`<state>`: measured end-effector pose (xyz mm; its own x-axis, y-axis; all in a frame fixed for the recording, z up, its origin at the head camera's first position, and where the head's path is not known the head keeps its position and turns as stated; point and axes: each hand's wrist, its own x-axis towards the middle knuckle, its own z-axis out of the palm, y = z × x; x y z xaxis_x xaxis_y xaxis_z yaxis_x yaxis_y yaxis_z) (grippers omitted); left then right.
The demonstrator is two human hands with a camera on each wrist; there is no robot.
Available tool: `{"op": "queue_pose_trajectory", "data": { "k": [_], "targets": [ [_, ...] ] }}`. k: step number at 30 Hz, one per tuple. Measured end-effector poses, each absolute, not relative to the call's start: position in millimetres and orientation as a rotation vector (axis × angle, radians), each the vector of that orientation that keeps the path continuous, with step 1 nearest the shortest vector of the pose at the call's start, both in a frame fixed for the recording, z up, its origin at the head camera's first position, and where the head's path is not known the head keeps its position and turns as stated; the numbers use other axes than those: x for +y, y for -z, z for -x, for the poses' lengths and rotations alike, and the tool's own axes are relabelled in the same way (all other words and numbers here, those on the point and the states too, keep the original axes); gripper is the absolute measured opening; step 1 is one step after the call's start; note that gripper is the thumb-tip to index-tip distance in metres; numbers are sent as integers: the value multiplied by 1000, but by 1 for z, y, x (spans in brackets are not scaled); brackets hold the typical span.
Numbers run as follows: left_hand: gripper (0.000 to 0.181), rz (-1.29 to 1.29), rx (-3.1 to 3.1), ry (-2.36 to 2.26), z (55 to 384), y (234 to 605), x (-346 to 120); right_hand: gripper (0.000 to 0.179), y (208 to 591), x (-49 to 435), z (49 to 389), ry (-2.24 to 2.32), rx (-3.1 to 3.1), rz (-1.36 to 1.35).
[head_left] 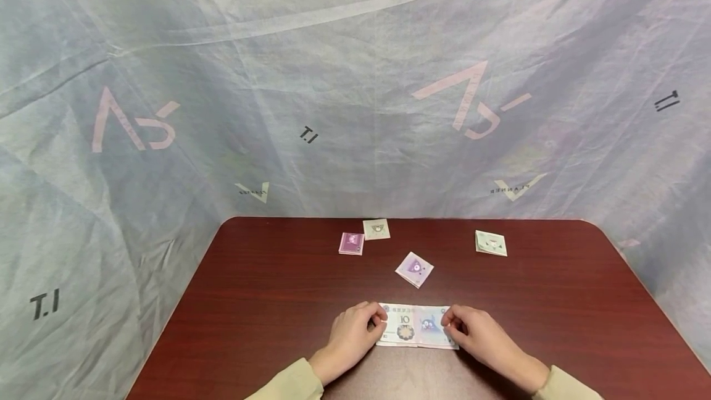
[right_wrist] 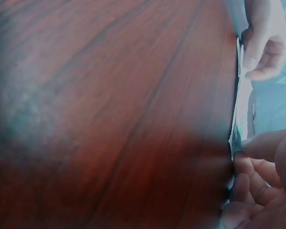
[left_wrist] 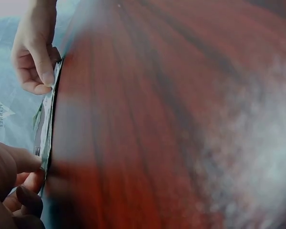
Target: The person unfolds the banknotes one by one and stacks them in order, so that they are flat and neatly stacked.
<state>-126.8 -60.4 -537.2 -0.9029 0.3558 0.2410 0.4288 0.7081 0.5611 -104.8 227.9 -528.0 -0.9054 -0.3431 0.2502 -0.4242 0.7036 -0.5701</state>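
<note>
A pale play banknote (head_left: 418, 326), printed with a 10 and a blue cartoon figure, lies wide across the near part of the table. A crease runs down its middle, and a second paper edge shows beneath it along the near side. My left hand (head_left: 351, 333) pinches its left end between thumb and fingers. At the opposite end, my right hand (head_left: 484, 333) pinches the right edge the same way. From the left wrist, the note (left_wrist: 48, 117) appears edge-on, low over the wood; the right wrist view shows layered paper edges (right_wrist: 238, 95) between both hands.
Beyond the banknote lie several folded notes: a lilac one (head_left: 415, 269) in the middle, a dark purple one (head_left: 352, 244) beside a pale grey-green one (head_left: 377, 229), and a green one (head_left: 491, 244) at right. Printed grey cloth (head_left: 355, 110) hangs behind the reddish-brown table (head_left: 266, 289).
</note>
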Motion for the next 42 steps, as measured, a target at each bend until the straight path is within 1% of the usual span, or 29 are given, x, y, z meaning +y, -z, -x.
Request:
{"op": "queue_pose_trajectory", "data": {
  "k": [10,18,23,29,34,37,42],
  "targets": [
    [13,772,-2740,751,128,538,-64,17,517,224,109,-813,-2937,-604],
    [14,836,-2800,761,131,536,-68,18,508,224,119,-781,-2939,-705],
    [14,846,-2810,783,133,536,-69,17,498,222,138,-738,-2917,-711],
    [14,851,-2803,794,134,535,-69,11,489,220,170,-820,-2951,-545],
    [14,852,-2807,798,134,533,-69,6,492,216,193,-804,-2971,-412],
    [15,846,-2811,802,133,533,-70,12,495,211,202,-760,-2979,-345],
    [15,846,-2825,817,131,534,-70,35,502,203,208,-645,-3036,-286]
  ]
}}
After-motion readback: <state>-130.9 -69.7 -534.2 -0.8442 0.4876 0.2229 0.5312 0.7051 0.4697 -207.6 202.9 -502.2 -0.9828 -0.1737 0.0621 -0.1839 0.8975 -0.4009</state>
